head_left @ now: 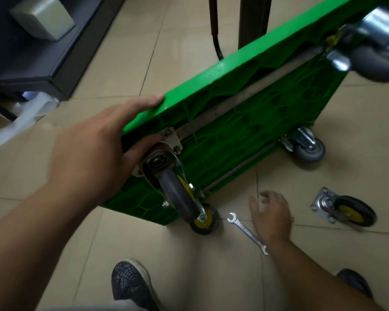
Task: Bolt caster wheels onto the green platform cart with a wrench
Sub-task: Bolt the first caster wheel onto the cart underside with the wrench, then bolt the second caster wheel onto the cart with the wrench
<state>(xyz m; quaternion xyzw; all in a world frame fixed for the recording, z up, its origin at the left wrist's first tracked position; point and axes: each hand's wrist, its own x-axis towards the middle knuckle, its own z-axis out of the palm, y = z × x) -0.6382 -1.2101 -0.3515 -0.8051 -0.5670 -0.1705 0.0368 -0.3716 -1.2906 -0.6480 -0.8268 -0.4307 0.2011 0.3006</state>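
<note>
Currently, the green platform cart (245,122) stands tipped on one long edge on the tiled floor (112,52), with its ribbed underside facing the camera. The left hand (92,153) grips the cart's near upper corner: the fingers are curled over the top edge and the thumb presses on the underside just beside a bolted mounting plate. A yellow-hubbed caster (177,191) is fitted at this corner, its wheel pointing down toward the floor. A second yellow-hubbed wheel (204,221) rests on the floor at the cart's near lower corner; how it is mounted cannot be seen. Two grey casters are fitted at the far end, one low (308,147) near the floor and one high (380,52), the latter blurred. The right hand (272,216) hovers over the floor with its fingers relaxed and loosely spread, holding nothing. The wrench (247,232), an open-ended spanner, lies flat on the tiles just beside this hand, on its thumb side. A loose caster (346,209) with a square plate lies on the floor to the right of the hand, apart from the cart.
</note>
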